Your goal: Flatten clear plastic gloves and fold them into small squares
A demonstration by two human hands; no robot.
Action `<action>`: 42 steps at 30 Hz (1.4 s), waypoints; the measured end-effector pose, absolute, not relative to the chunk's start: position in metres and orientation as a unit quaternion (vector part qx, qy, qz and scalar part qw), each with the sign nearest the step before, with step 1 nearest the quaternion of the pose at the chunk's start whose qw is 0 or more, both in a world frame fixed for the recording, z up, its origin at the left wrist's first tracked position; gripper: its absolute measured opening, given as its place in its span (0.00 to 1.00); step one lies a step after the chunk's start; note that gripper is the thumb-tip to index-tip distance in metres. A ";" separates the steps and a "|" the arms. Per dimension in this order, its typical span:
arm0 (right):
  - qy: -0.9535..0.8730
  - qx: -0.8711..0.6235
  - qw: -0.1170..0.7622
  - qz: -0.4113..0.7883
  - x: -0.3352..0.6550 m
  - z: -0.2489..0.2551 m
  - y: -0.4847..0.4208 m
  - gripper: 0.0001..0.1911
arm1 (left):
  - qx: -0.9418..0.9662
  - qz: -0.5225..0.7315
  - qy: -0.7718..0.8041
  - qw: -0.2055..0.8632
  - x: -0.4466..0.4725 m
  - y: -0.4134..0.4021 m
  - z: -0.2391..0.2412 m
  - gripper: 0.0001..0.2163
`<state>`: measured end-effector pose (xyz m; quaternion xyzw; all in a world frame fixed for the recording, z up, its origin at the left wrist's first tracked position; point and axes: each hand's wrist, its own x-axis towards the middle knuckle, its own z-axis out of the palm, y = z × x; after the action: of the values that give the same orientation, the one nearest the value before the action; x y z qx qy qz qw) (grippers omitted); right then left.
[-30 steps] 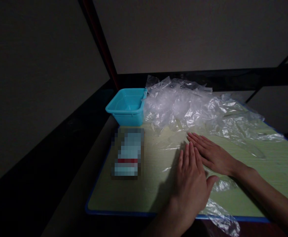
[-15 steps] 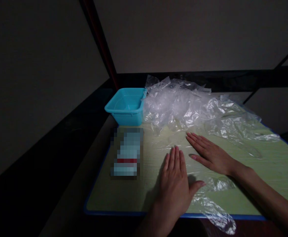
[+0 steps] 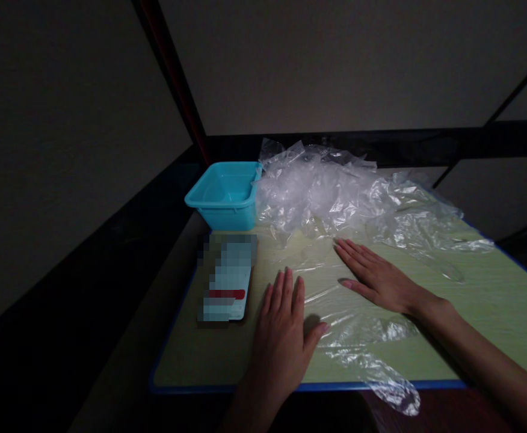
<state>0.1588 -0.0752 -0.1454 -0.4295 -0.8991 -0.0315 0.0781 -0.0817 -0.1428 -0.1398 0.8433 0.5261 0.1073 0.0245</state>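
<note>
1. Wall (image 3: pixel 358 66): behind table, dim panels, dark band along the lower part.
2. Table (image 3: pixel 204 358): pale green wood-grain top, blue edging.
3. Heap of clear plastic gloves (image 3: pixel 322 192): crumpled, far side of table, against basin's right side.
4. Turquoise plastic basin (image 3: pixel 227 207): upright, far left corner.
5. Single clear plastic glove (image 3: pixel 358 334): spread flat between and under/near hands, finger-like end hanging over front edge.
6. Left hand (image 3: pixel 279 340): palm down, fingers together, thumb out, nothing gripped; thumb tip at glove's left side, contact can't tell.
7. Right hand (image 3: pixel 376 278): palm down on plastic, fingers together, thumb apart, nothing clamped.
8. Smartphone (image 3: pixel 233 273): lying left of left hand, screen pixelated.
</note>
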 end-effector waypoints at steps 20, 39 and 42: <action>-0.930 -0.358 0.072 0.046 0.141 -0.127 -0.060 0.34 | 0.881 0.108 0.461 0.012 -0.059 -0.114 -0.102 0.36; -0.930 -0.354 0.095 0.017 0.146 -0.151 -0.046 0.36 | 0.877 0.114 0.466 -0.015 -0.043 -0.083 -0.146 0.32; -0.929 -0.357 0.094 0.017 0.146 -0.150 -0.046 0.36 | 0.874 0.117 0.472 -0.017 -0.046 -0.083 -0.146 0.31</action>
<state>0.1460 -0.0456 -0.1501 -0.3575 -0.9290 0.0171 0.0938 -0.0459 -0.0834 -0.1460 0.8737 0.4719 0.1172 -0.0174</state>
